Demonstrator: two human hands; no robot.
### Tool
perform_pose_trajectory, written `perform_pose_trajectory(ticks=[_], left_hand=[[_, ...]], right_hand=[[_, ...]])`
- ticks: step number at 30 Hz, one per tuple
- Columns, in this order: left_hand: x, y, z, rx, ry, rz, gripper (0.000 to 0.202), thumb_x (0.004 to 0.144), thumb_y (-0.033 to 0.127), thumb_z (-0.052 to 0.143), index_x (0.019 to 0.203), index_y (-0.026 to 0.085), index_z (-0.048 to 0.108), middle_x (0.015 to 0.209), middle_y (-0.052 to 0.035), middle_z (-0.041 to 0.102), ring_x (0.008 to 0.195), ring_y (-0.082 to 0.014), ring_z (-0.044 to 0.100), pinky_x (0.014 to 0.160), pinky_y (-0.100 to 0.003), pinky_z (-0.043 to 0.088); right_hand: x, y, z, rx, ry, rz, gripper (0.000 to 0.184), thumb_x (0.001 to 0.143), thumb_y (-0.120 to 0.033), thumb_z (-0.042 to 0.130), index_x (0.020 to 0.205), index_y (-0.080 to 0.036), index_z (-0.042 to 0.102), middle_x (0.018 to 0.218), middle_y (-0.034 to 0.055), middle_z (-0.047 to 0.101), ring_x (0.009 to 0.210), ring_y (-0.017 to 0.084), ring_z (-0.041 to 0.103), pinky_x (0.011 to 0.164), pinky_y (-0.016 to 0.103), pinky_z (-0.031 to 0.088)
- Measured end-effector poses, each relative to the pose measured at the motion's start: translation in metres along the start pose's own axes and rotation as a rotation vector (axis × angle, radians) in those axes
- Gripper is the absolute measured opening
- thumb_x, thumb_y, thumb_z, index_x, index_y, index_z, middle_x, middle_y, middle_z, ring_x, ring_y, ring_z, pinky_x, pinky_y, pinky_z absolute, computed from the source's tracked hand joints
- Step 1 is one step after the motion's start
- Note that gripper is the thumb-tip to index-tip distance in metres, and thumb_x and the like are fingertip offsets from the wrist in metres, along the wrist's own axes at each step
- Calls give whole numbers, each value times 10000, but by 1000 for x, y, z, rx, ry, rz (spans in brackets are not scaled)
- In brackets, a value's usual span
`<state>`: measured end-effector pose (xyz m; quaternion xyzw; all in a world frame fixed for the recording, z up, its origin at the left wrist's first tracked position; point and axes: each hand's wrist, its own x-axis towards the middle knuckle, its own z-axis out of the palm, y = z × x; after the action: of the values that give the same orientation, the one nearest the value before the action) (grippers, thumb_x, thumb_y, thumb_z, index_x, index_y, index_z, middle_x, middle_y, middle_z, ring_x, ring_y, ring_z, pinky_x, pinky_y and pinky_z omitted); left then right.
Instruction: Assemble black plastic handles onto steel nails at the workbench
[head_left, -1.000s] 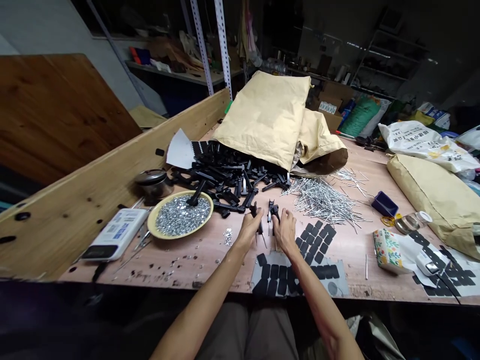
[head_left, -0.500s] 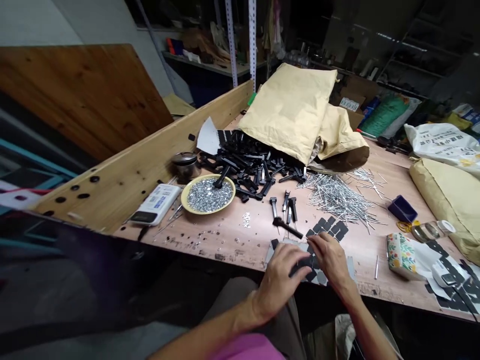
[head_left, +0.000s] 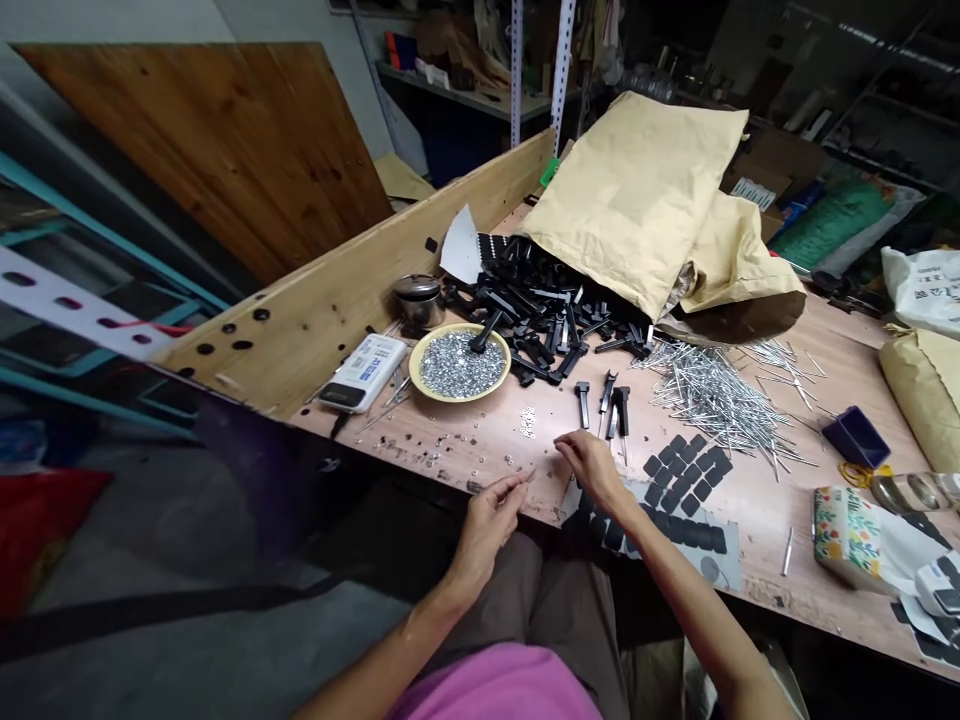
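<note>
My left hand (head_left: 491, 520) is at the table's front edge, thumb and fingers closed in a pinch. A tiny thin piece seems to show at its fingertips, too small to name. My right hand (head_left: 592, 468) reaches over the table with its fingertips pinched together; what they hold, if anything, is hidden. Just beyond it lies a small cluster of metal nuts (head_left: 528, 422). Several black plastic parts with metal rods (head_left: 613, 408) lie behind the right hand. Below the right wrist is a grey sheet (head_left: 727, 568) with black rounded pads (head_left: 694, 532).
A yellow bowl (head_left: 420, 388) of small metal pieces stands beside a white digital scale (head_left: 366, 372). Behind are a lidded metal pot (head_left: 418, 300), a black parts pile (head_left: 555, 325) and a large paper sack (head_left: 637, 190). Metal rods (head_left: 724, 400) and a tissue box (head_left: 846, 535) are rightward.
Both hands have moved left, away from the black pads, and drawn apart. The left fingers have closed into a pinch. The black part lying in front of the hands no longer shows. The view has shifted.
</note>
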<state>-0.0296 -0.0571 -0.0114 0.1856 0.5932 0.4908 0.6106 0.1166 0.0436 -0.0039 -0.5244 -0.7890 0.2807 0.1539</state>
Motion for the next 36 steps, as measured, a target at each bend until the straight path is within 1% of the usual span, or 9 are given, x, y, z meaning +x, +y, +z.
perform_pose_trajectory(ticks=[4, 7, 11, 14, 19, 23, 31, 33, 36], left_hand=[[5, 6, -13, -63, 37, -25, 692, 550, 508, 723, 1105, 104, 639, 528, 89, 414, 355, 0, 224, 342, -167, 125], [8, 10, -17, -66, 32, -67, 763, 585, 494, 711, 1230, 116, 559, 532, 98, 395, 351, 7, 196, 346, -160, 107], [12, 15, -19, -79, 3, -119, 724, 648, 447, 684, 1277, 132, 512, 527, 102, 392, 343, 9, 182, 341, -151, 109], [14, 19, -20, -97, -48, -164, 684, 666, 425, 676, 1267, 140, 517, 518, 104, 391, 333, 6, 186, 337, -148, 113], [11, 24, -15, -85, -190, -197, 630, 643, 444, 685, 1200, 169, 585, 515, 103, 389, 328, 8, 192, 334, -152, 102], [7, 25, -6, -69, -253, -175, 625, 644, 469, 680, 1190, 176, 596, 512, 104, 382, 326, 8, 188, 337, -163, 92], [0, 24, 5, -44, -297, -151, 600, 668, 470, 667, 1188, 181, 598, 506, 108, 370, 325, 6, 177, 345, -168, 79], [-2, 23, 7, -47, -306, -161, 619, 657, 475, 673, 1194, 180, 592, 508, 107, 375, 328, 6, 176, 346, -166, 79], [-3, 21, 9, -45, -309, -151, 638, 654, 487, 673, 1204, 175, 585, 513, 105, 373, 333, 5, 169, 347, -167, 76]], right_hand=[[29, -17, 34, -235, -37, 81, 209, 898, -256, 476, 936, -245, 681, 941, 53, 648, 784, 178, 617, 635, 260, 422], [34, -25, 42, -392, -97, 59, 200, 903, -252, 468, 918, -244, 667, 972, 65, 629, 825, 195, 596, 641, 276, 415], [31, -27, 46, -493, -114, -17, 217, 865, -95, 438, 920, -190, 626, 999, 107, 623, 870, 216, 573, 717, 316, 434], [26, -23, 47, -321, -24, -21, 200, 819, -55, 443, 869, -173, 597, 922, 102, 646, 865, 215, 578, 749, 325, 450], [8, -22, 39, 427, 227, 74, 124, 806, -275, 529, 901, -197, 546, 817, 32, 670, 721, 166, 631, 679, 286, 497], [-13, -31, 31, 730, 254, 140, 221, 784, -367, 580, 911, -209, 490, 780, 40, 699, 767, 184, 672, 732, 318, 523], [-32, -37, 24, 834, 312, 127, 270, 788, -366, 593, 923, -224, 407, 783, 42, 718, 741, 177, 687, 746, 336, 548], [-35, -34, 25, 773, 346, 82, 231, 809, -348, 569, 931, -222, 419, 794, 43, 714, 738, 175, 689, 735, 329, 553], [-41, -28, 26, 513, 428, -82, 134, 848, -306, 515, 944, -213, 505, 867, 67, 704, 801, 182, 683, 762, 329, 547]])
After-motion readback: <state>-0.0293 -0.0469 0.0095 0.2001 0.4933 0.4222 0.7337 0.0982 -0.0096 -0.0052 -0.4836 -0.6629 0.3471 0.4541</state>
